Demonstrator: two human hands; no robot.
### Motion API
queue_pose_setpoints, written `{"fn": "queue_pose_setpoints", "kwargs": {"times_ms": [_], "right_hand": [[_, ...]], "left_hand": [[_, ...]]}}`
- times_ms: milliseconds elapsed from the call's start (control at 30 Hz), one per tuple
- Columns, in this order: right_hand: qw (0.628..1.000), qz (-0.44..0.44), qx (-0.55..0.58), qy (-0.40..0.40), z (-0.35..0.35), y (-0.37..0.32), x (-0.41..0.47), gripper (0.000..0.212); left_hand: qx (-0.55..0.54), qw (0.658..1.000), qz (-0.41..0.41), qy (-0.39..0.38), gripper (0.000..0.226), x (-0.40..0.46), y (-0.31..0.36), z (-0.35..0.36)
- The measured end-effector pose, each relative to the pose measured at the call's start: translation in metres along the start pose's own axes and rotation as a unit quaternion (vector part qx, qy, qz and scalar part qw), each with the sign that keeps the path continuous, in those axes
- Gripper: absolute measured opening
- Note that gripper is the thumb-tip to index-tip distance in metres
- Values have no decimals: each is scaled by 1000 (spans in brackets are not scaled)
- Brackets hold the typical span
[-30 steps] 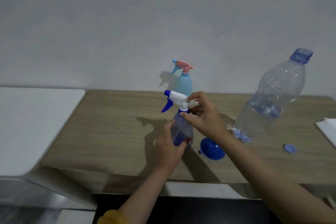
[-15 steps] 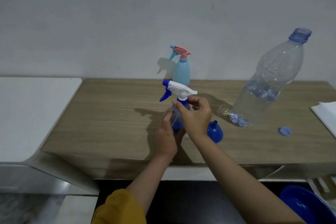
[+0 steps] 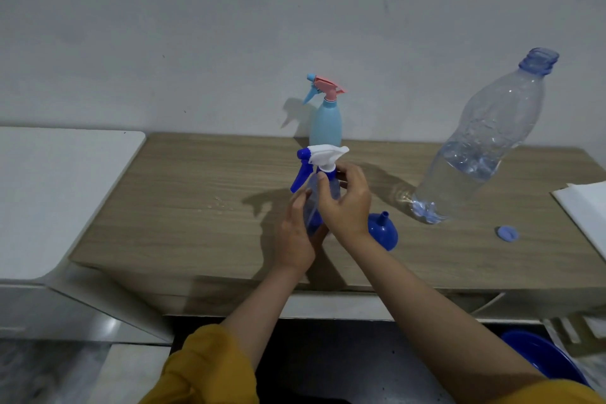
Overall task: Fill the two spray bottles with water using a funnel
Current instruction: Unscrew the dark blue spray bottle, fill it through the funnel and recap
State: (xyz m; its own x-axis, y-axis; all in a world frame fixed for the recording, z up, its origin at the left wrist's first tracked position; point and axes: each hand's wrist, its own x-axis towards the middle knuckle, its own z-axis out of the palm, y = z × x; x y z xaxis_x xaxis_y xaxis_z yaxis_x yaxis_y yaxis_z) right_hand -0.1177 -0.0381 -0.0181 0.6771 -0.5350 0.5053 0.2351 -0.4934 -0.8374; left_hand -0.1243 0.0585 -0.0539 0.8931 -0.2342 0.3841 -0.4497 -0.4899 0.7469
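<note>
Clear spray bottle [image 3: 316, 203] body mostly hidden behind hands; blue basin [image 3: 541, 357] and white sheet [image 3: 583, 207] cut by edge.

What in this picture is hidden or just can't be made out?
- Clear spray bottle: in the head view, the left hand and right hand cover its body, so its water level is unreadable.
- Its neck collar: the right fingers hide it, so tightening or loosening cannot be told.
- Light blue spray bottle: opaque; contents unseen.
- Blue basin: partly hidden by the right forearm.
- White sheet: cut off at the right edge.

Head-worn view, forward-down, close over table [image 3: 196, 207]
</note>
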Motion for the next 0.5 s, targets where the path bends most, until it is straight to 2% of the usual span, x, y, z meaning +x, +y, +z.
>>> {"fn": "queue_pose_setpoints", "kwargs": {"times_ms": [100, 167, 267, 333, 433, 500], "right_hand": [[997, 74, 27, 0, -4, -3, 6, 37], [997, 68, 26, -9, -6, -2, 10, 32], [995, 44, 8, -85, -12, 2, 10, 25], [988, 74, 21, -131, -17, 0, 13, 35], [989, 108, 40, -91, -17, -7, 16, 49], [991, 109, 51, -65, -15, -10, 15, 47]], "left_hand": [[-5, 999, 30, -16, 73, 1, -10, 6], [-14, 999, 33, -14, 68, 0, -13, 9], [-27, 1000, 13, -7, 71, 0, -13, 9], [-19, 1000, 5, -9, 75, 1, -13, 10], [-15, 999, -23, -23, 73, 2, -14, 9], [-17, 999, -29, -23, 72, 2, -14, 9]]}}
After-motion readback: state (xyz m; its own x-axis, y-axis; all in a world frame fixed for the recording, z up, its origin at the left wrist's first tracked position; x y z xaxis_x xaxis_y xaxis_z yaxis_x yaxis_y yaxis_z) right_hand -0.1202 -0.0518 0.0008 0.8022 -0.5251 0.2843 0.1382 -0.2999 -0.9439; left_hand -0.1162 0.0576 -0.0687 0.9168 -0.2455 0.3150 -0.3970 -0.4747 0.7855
